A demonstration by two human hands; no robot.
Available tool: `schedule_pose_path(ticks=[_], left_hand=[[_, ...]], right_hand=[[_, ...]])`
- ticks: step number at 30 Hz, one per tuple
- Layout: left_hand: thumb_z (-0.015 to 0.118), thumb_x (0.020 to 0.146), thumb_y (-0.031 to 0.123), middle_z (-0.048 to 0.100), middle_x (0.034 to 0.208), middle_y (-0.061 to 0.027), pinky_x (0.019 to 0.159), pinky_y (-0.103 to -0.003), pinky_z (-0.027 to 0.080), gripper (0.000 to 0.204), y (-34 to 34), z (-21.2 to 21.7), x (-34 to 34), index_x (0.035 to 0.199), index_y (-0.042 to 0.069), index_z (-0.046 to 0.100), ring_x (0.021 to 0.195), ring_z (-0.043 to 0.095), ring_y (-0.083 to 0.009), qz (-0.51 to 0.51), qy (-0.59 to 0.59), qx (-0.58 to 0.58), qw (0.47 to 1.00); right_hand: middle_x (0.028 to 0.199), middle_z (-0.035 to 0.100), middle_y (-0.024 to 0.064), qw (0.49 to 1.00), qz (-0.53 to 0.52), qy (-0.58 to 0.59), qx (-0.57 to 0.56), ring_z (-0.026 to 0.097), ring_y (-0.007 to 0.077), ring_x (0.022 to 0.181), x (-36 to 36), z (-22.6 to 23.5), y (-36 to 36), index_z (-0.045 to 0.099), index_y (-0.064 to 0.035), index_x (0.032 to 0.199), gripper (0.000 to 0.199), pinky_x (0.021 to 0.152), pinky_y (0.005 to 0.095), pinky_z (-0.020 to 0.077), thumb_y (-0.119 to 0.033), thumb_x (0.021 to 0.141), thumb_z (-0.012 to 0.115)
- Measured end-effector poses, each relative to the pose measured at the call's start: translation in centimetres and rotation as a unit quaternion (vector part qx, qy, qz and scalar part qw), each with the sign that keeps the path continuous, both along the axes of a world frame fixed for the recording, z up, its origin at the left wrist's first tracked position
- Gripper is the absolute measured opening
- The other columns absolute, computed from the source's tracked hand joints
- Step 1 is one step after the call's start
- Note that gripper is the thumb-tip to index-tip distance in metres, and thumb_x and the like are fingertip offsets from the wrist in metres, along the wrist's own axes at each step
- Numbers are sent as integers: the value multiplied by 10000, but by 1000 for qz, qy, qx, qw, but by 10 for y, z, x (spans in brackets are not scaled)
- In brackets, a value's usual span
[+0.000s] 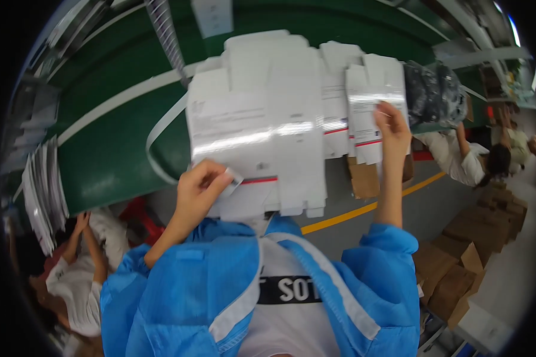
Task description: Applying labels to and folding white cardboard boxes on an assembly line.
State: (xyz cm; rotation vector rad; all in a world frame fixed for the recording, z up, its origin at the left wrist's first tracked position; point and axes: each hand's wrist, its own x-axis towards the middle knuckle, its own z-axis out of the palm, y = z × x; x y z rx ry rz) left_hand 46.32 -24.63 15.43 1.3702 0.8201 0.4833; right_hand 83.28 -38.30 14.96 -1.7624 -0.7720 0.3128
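Observation:
A stack of flat white printed cartons [238, 128] with a red stripe lies in front of me, its near edge close to my body. Over its lower left part, my left hand [199, 187] pinches a small whitish label [234, 178] between thumb and fingers. Farther right, my right hand [393, 128] is over a smaller pile of flat white cartons [363, 83], with thumb and fingertips pressed together. Whatever sits in that pinch is too small to make out. Another white carton pile [335, 107] stands between the two.
Beneath the cartons runs a green work surface [113, 143]. Dark plastic-wrapped bundles [435, 92] are at the right, a row of white flat sheets [44, 190] at the left. Co-workers sit on both sides. Brown cardboard boxes [458, 256] stand on the floor at right.

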Motion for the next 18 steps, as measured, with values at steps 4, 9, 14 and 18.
schedule_pose_path(ticks=[4, 9, 14, 18], left_hand=[[652, 883, 99, 582, 735, 39, 583, -173, 368, 94, -5, 8, 13, 871, 17, 607, 671, 474, -9, 51, -46, -26, 997], [617, 907, 91, 612, 820, -14, 666, -199, 411, 85, -4, 10, 3, 936, 15, 593, 744, 531, -51, 48, -109, -88, 989], [624, 900, 92, 611, 842, -21, 693, -211, 419, 116, -7, 11, -12, 983, 13, 607, 773, 541, -68, 62, -129, -50, 988], [645, 887, 104, 605, 851, -17, 691, -212, 419, 131, -5, 4, -20, 990, 25, 628, 774, 536, -73, 18, -76, 63, 995]], right_hand=[[967, 629, 38, 951, 268, 153, -2, 601, 96, 852, -174, 35, 45, 574, -17, 1173, 395, 772, 243, 509, 46, 797, 675], [963, 630, 68, 912, 242, 329, 27, 612, 111, 853, -224, 30, 54, 575, 9, 1126, 355, 765, 245, 517, 52, 794, 695], [974, 634, 94, 932, 213, 293, -4, 615, 121, 855, -236, 36, 54, 599, 32, 1029, 230, 747, 239, 517, 32, 817, 689], [972, 636, 94, 937, 170, 305, -29, 616, 122, 846, -247, 36, 52, 618, 32, 975, 172, 740, 231, 511, 36, 817, 686]])
